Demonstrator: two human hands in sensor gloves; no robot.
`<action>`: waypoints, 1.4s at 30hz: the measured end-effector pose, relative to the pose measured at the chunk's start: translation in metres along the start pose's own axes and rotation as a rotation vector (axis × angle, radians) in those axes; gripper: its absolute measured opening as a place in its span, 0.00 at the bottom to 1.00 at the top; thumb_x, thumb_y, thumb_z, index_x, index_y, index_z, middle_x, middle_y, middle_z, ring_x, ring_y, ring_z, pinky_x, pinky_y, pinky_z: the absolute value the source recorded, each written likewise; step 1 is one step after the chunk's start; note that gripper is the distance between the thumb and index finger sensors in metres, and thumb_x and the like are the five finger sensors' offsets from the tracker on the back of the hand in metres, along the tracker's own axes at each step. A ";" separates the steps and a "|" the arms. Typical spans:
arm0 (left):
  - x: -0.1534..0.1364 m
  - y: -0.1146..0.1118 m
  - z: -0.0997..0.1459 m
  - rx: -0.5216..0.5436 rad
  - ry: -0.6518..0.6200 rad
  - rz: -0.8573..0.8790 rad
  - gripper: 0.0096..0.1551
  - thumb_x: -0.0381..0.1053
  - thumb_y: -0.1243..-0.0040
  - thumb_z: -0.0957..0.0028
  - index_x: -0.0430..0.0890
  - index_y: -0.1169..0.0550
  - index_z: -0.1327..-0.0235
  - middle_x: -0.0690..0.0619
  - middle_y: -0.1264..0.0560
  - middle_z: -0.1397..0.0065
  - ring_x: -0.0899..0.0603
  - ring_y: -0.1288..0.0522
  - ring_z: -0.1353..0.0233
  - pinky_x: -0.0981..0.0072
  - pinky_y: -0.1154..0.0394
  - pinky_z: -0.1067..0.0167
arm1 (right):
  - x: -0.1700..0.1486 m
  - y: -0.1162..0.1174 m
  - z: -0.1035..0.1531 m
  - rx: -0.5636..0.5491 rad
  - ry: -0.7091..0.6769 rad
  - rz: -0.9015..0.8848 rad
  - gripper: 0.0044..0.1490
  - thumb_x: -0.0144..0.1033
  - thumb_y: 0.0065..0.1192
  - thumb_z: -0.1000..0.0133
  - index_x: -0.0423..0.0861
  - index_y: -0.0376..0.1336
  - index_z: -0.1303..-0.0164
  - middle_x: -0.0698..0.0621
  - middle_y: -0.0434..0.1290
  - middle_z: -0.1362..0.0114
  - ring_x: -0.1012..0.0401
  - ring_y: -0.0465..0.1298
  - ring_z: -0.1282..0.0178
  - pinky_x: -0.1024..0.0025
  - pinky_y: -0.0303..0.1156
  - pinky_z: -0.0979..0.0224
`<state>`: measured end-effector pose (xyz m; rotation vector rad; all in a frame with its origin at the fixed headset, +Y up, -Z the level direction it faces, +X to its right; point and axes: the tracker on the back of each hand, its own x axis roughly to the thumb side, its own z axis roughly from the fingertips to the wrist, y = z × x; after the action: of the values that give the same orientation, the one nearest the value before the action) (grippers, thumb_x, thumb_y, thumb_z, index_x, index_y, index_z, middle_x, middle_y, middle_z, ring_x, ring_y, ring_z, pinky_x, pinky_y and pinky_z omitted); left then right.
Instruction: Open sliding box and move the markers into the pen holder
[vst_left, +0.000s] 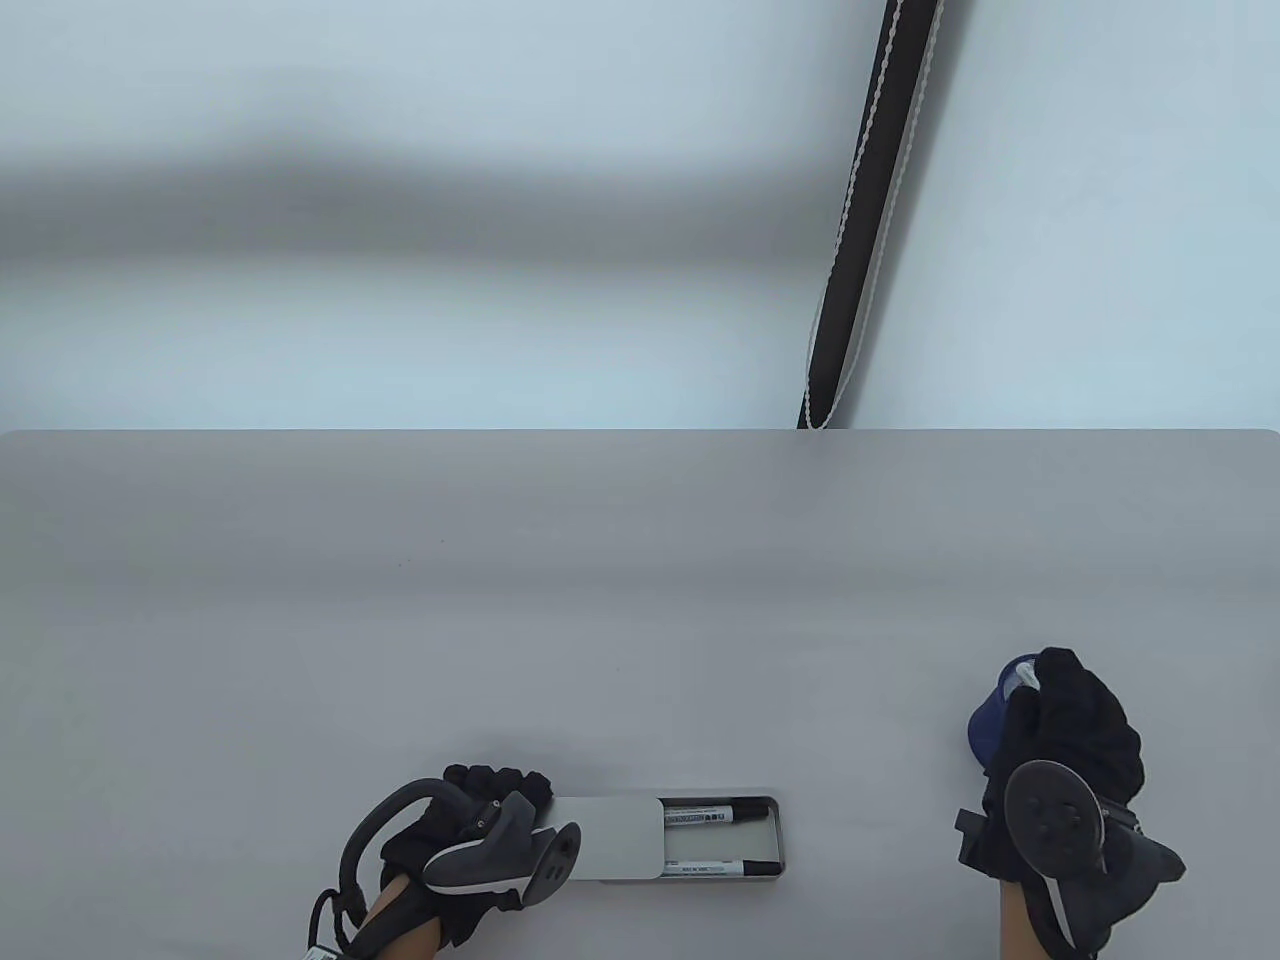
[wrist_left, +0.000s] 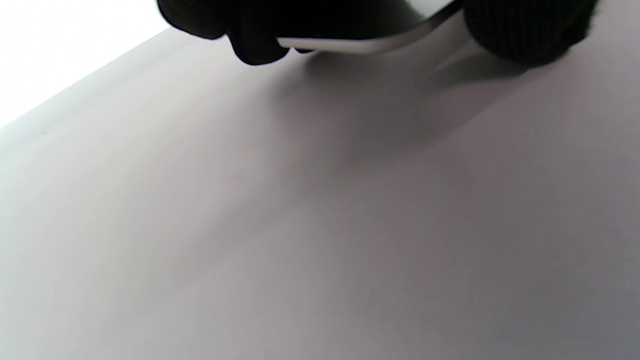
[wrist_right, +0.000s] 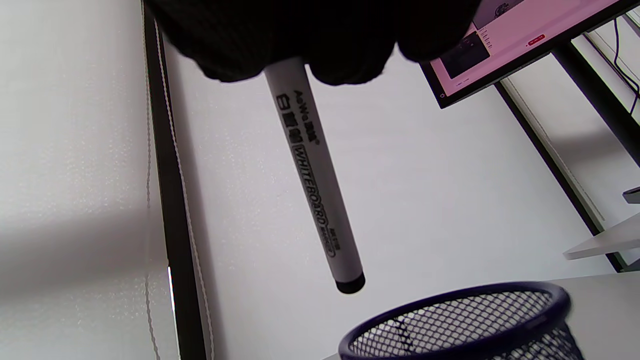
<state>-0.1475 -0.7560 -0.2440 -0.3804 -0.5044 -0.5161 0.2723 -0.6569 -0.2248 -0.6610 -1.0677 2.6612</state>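
Your right hand (vst_left: 1065, 740) has its fingers pinched round the top of a whiteboard marker (wrist_right: 315, 175), which hangs tip-down just above the rim of the blue mesh pen holder (wrist_right: 460, 320). It looks light, stiff and smooth-barrelled, so I'd guess a loose pinch could let it slide. Your left hand (vst_left: 470, 830) grips the lid end of the sliding box (vst_left: 700, 838), which sits half open on the table (vst_left: 640, 600). Two more markers (vst_left: 712, 814) lie inside; taking them mid-barrel seems easiest.
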 end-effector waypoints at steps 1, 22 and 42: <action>0.000 0.000 0.000 0.000 0.000 -0.001 0.52 0.76 0.53 0.57 0.54 0.50 0.23 0.53 0.40 0.17 0.46 0.33 0.19 0.54 0.33 0.21 | -0.001 0.002 0.000 0.008 -0.001 0.013 0.31 0.37 0.66 0.51 0.52 0.60 0.37 0.48 0.67 0.36 0.55 0.73 0.42 0.56 0.68 0.35; 0.000 0.000 -0.001 0.001 0.000 -0.001 0.52 0.76 0.53 0.57 0.54 0.50 0.23 0.53 0.40 0.17 0.46 0.34 0.19 0.54 0.33 0.21 | -0.025 0.048 0.009 0.202 0.072 0.163 0.28 0.35 0.65 0.51 0.53 0.63 0.39 0.48 0.70 0.35 0.54 0.76 0.42 0.57 0.70 0.34; 0.000 0.000 -0.001 0.001 0.000 -0.001 0.52 0.76 0.53 0.57 0.54 0.50 0.23 0.53 0.40 0.17 0.46 0.34 0.19 0.54 0.33 0.21 | -0.022 0.048 0.011 0.217 0.064 0.172 0.33 0.41 0.63 0.50 0.51 0.60 0.33 0.46 0.66 0.30 0.50 0.71 0.35 0.52 0.65 0.30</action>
<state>-0.1469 -0.7563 -0.2442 -0.3793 -0.5053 -0.5163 0.2852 -0.7056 -0.2436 -0.8200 -0.7216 2.8244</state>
